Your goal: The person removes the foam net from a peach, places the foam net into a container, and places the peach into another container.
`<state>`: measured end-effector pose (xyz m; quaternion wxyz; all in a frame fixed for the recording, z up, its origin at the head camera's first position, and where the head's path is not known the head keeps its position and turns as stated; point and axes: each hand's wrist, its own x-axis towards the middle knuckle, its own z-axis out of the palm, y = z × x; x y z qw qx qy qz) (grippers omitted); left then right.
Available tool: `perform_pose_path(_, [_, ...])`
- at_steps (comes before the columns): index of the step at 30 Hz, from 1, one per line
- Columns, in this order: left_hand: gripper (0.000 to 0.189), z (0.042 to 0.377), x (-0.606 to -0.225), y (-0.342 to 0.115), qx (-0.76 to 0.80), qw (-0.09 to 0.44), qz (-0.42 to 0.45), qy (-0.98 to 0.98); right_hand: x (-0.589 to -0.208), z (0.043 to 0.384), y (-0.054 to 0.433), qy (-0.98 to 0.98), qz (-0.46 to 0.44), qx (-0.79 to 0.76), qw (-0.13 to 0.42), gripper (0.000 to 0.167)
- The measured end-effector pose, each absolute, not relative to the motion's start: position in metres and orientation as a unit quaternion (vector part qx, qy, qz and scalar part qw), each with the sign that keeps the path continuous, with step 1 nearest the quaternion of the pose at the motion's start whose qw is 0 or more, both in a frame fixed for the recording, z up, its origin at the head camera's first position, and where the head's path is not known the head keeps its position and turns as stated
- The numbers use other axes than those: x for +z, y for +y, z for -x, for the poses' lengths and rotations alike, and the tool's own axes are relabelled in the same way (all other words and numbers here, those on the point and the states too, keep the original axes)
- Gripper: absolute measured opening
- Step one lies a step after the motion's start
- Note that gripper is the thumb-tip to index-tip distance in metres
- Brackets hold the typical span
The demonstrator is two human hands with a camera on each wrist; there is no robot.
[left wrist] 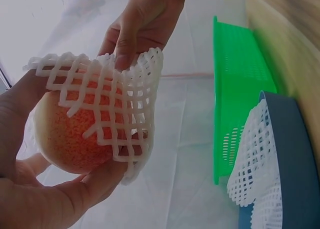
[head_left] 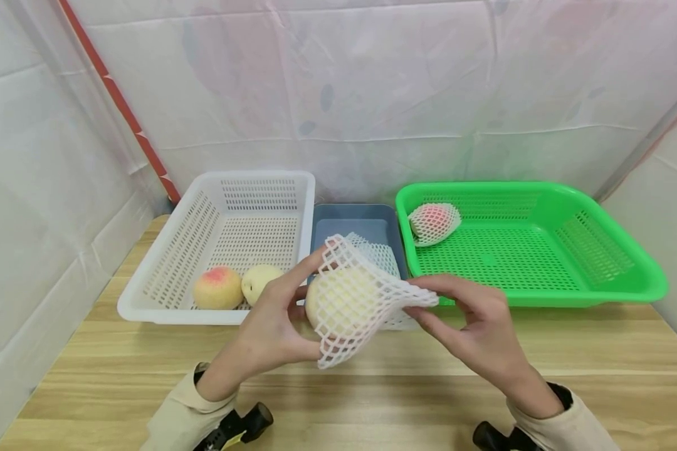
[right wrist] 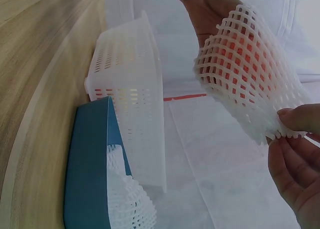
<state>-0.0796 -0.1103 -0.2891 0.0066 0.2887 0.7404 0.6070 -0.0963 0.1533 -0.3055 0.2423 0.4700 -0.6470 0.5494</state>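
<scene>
Over the front of the table, my left hand (head_left: 267,332) grips a peach (left wrist: 52,134), pale yellow with a red speckled side. A white foam net sleeve (head_left: 392,294) is drawn over much of the peach, its wide mouth by the left fingers and thumb. My right hand (head_left: 476,322) pinches the narrow gathered end of the sleeve between thumb and fingers. The left wrist view shows part of the peach bare on the side toward the left palm. Behind the hands, more foam net sleeves (left wrist: 250,164) lie in a blue-grey tray (head_left: 352,213), partly hidden by the held peach.
At the left, a white basket (head_left: 217,316) contains a red-topped peach (head_left: 217,288) and a pale yellow fruit (head_left: 258,280). The green basket (head_left: 541,299) on the right holds a pinkish fruit in a foam net (head_left: 435,222). White sheeting (head_left: 372,94) surrounds the wooden table (head_left: 372,407).
</scene>
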Motion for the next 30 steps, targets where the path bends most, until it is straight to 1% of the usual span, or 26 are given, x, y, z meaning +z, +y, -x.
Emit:
perform_pose_path(5, [0.096, 0.079, -0.287, -0.113, 0.597, -0.005, -0.275, 0.754, -0.307, 0.098, 0.156, -0.642, -0.464, 0.563, 0.237, 0.023])
perform_pose_path(9, [0.092, 0.080, -0.286, -0.114, 0.596, -0.011, -0.271, 0.755, -0.306, 0.099, 0.159, -0.642, -0.455, 0.569, 0.238, 0.023])
perform_pose_path(17, [0.097, 0.082, -0.285, -0.121, 0.610, -0.013, -0.274, 0.743, -0.305, 0.101, 0.166, -0.642, -0.435, 0.588, 0.230, 0.025])
perform_pose_path(22, [0.100, 0.085, -0.281, -0.125, 0.624, -0.024, -0.279, 0.729, -0.302, 0.101, 0.171, -0.654, -0.410, 0.590, 0.236, 0.025])
perform_pose_path(30, [0.104, 0.088, -0.278, -0.137, 0.619, -0.040, -0.245, 0.745, -0.302, 0.102, 0.173, -0.682, -0.366, 0.585, 0.242, 0.034])
